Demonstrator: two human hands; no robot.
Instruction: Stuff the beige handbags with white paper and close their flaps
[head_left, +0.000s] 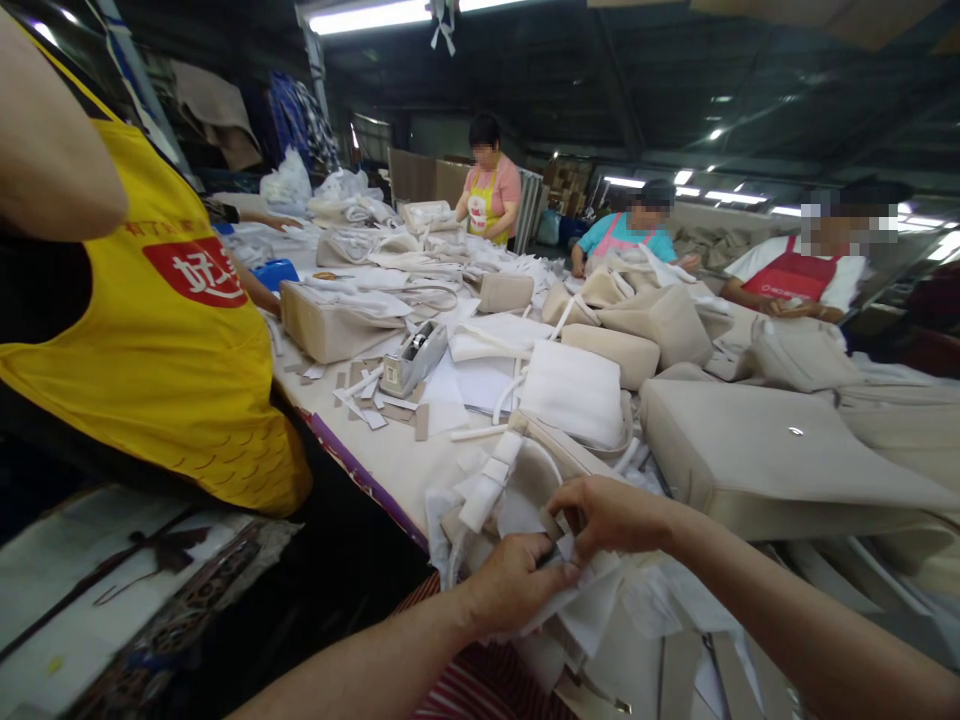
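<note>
At the near table edge, my left hand [510, 585] and my right hand [611, 515] come together over a beige handbag partly wrapped in white paper. My right thumb and fingers pinch a small grey-beige strip [553, 524]. The left fingers close around the lower end of the same piece, though its far part is hidden. Just beyond them curves a handle [487, 490] with white wrapping on it. Loose white tissue paper [660, 600] and flat beige pieces [679, 670] lie below my right forearm.
A tape dispenser [414, 358] stands among small cut scraps [375, 405]. Beige handbags [780, 440] are heaped to the right and farther back. A person in a yellow apron [157, 350] stands close at left. Several other people work around the table [352, 430].
</note>
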